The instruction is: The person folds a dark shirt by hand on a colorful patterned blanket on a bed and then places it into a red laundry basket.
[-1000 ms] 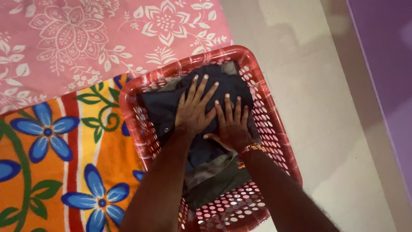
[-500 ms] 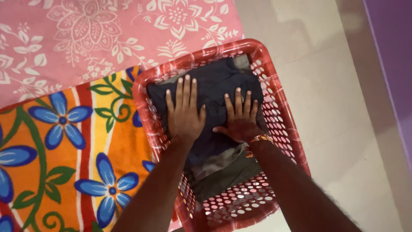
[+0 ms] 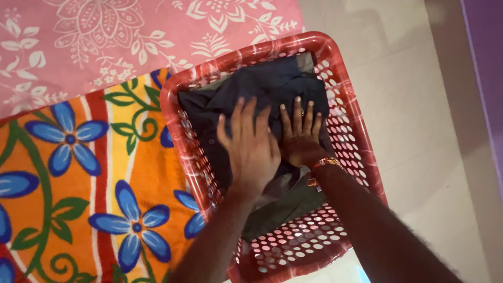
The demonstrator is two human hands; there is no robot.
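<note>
Hands: 2, both flat with fingers spread, pressing down on the dark navy garment (image 3: 251, 89), gripping nothing. Left hand (image 3: 253, 148) sits at frame centre; right hand (image 3: 301, 140) lies just beside it, touching at the thumb side (a beaded bracelet (image 3: 325, 163) circles that wrist). Garment lies folded inside the red perforated basket (image 3: 346, 131), on top of a grey-green cloth (image 3: 283, 207). Basket stands on pale floor tiles (image 3: 419, 131), its left edge against an orange flowered blanket (image 3: 78, 183); pink floral sheet (image 3: 105, 36) fills the upper left.

Red perforated basket (image 3: 352, 137), dark navy garment (image 3: 251, 89), orange blue-flowered cloth (image 3: 78, 173), pink white-flowered sheet (image 3: 105, 42).
</note>
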